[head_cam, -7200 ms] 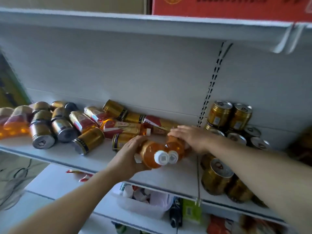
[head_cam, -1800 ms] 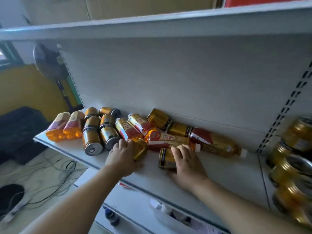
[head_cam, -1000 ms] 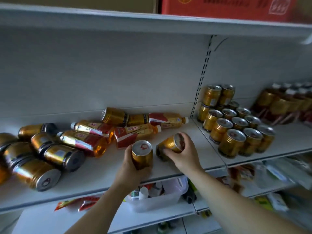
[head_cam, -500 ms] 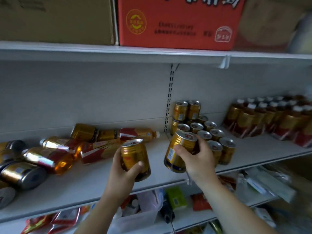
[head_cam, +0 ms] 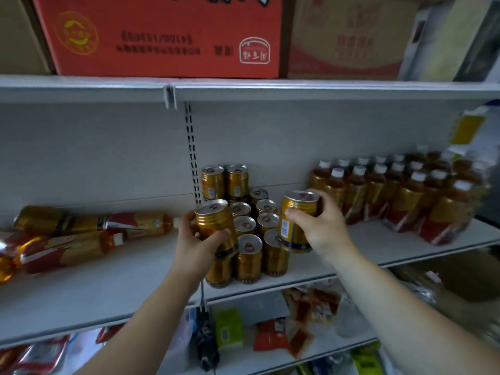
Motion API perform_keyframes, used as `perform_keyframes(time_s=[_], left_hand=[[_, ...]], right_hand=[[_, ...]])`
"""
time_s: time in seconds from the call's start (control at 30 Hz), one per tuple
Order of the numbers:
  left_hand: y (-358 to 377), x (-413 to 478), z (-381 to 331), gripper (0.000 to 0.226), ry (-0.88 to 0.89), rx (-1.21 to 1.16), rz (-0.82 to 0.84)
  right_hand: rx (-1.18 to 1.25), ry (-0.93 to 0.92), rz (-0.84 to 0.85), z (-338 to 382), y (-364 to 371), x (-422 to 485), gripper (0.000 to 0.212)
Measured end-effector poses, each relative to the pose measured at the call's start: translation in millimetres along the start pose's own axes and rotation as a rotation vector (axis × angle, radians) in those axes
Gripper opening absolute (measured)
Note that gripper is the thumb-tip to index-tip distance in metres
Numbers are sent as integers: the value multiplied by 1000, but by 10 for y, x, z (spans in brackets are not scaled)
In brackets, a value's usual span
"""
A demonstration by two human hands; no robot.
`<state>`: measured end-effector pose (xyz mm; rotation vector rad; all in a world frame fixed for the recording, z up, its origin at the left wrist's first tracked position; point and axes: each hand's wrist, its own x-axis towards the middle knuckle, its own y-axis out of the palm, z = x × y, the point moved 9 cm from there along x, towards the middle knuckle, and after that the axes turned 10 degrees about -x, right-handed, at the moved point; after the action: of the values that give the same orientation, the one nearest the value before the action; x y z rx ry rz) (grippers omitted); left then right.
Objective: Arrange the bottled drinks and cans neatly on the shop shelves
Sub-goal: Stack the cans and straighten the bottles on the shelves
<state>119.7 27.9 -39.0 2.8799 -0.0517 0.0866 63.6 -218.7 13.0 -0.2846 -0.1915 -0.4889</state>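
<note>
1. In the last half second both hands have carried their cans right, up to the can block [head_cam: 244,255].
2. Left hand [head_cam: 198,247] grips the left can [head_cam: 213,221], tilted above the block's front-left corner.
3. Right hand [head_cam: 322,228] wraps the right can [head_cam: 296,217], thumb on its label, at the block's right edge.
4. Both cans are gold and ribbed with silver tops. Lying bottles [head_cam: 81,239] are left of the fingers.

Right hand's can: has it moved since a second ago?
Yes. The can in the right hand went rightward: it was left of the slotted upright; now it is right of it, by the standing cans.
</note>
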Motion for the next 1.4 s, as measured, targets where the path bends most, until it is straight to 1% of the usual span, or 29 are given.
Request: perform_keyframes(time_s=[0.07, 0.1, 0.17, 0.2, 0.27, 0.33, 0.47, 0.53, 0.63, 0.73, 0.8, 0.93, 1.07, 1.17, 1.23, 1.27, 1.33, 1.4], left_hand=[[-17, 114, 33, 68, -5, 45, -37], [-32, 189, 35, 61, 0, 73, -51], [-57, 353, 36, 40, 16, 135, -61], [-67, 445, 52, 36, 24, 152, -60], [-86, 633, 92, 41, 37, 164, -64], [-79, 839, 117, 50, 58, 203, -59], [23, 1215, 221, 62, 53, 193, -9], [47, 1298, 251, 62, 56, 182, -2], [47, 1378, 321, 60, 59, 226, -13], [38, 1376, 348, 68, 67, 283, -41], [75, 1358, 327, 70, 80, 364, -43], [95, 1386, 366, 78, 4, 456, -46], [46, 1411, 456, 88, -63, 467, -14], [14, 1422, 444, 99, -137, 528, -5], [52, 1416, 419, 94, -195, 491, 25], [73, 1419, 391, 87, -208, 490, 51], [58, 1400, 303, 78, -236, 546, 43], [-67, 1356, 222, 82, -248, 632, -14]], right_hand=[[-28, -20, 38, -60, 93, 171, 37], [-56, -36, 58, -99, 166, 269, 38], [-123, -62, 90, -150, 333, 470, 47], [-141, -67, 103, -177, 420, 580, 52], [-141, -52, 122, -258, 589, 821, 56], [-155, -39, 121, -336, 725, 1065, 60], [-200, -34, 109, -499, 916, 1508, 54], [-216, -36, 124, -541, 974, 1632, 54], [-209, -13, 163, -651, 1056, 1812, 55], [-189, -17, 197, -739, 1113, 1925, 60], [-187, -37, 231, -786, 1149, 1982, 62], [-209, -88, 282, -872, 1207, 2044, 64], [-262, -78, 305, -897, 1217, 2049, 70], [-356, -36, 371, -877, 1219, 2120, 79], [-420, -17, 386, -816, 1186, 2166, 83], [-468, -43, 372, -739, 1156, 2184, 86], [-566, -167, 332, -495, 1096, 2184, 90], [-646, -332, 338, -214, 1118, 2115, 86]])
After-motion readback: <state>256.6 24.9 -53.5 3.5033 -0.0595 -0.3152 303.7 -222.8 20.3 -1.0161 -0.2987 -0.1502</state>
